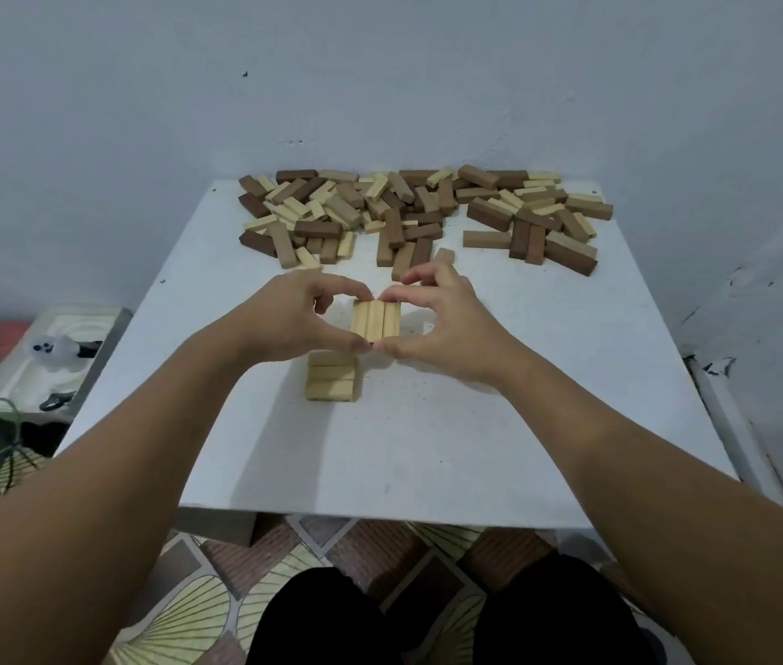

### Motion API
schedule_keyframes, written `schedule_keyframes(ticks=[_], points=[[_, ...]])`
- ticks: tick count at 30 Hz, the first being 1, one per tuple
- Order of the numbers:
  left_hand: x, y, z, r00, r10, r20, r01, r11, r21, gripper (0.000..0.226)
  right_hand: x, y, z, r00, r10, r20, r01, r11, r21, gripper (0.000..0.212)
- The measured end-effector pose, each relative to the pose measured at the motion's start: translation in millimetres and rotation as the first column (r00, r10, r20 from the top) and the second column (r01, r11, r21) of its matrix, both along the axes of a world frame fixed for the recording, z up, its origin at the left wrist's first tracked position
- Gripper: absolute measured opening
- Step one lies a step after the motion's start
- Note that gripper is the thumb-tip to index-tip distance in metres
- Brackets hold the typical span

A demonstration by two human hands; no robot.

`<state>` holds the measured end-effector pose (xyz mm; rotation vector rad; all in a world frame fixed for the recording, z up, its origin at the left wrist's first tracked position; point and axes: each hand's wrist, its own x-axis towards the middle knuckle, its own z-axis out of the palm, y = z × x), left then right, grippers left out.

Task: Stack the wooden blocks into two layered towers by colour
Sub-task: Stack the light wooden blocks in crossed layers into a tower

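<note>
Your left hand [298, 319] and right hand [432, 324] meet over the middle of the white table [499, 424], thumbs and forefingers curled round a set of three light blocks [376, 320] held side by side, long axes running 12 to 6. Left fingertips pinch the set's far and near ends on its 9 o'clock side, right fingertips do the same on the 3 o'clock side. The two thumbs nearly touch at the near end. Can't tell if the set is lifted clear of the table or resting on it.

Just at 6 o'clock of that set, slightly toward 7, sits a layer of three light blocks [332, 380] flat on the table, long axes running 9 to 3, crosswise to the held set. Your left thumb partly covers its far edge.

The loose pile of blocks [418, 211] spreads along the table's 12 o'clock edge against the wall [379, 64], dark brown, mid brown and pale pieces mixed, well apart from the hands except a few strays near your right fingertips.

At 9 o'clock, off the table, a white tray-like item [58, 357] with small objects on it, details unclear.
</note>
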<state>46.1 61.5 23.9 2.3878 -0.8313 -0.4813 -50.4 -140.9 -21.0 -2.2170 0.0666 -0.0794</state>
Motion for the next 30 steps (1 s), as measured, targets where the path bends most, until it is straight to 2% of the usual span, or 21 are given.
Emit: schedule_keyframes(ticks=[13, 30], points=[[-15.3, 55.2, -18.0, 0.999, 0.030, -0.031, -0.029, 0.999, 0.031, 0.050, -7.3, 48.5, -18.7, 0.999, 0.043, -0.008, -0.043, 0.999, 0.018, 0.055], [-14.2, 64.0, -29.3, 0.998, 0.036, -0.051, -0.036, 0.999, 0.010, 0.053, -8.9, 54.9, -26.0, 0.998, 0.042, -0.041, -0.039, 0.998, 0.056, 0.052]])
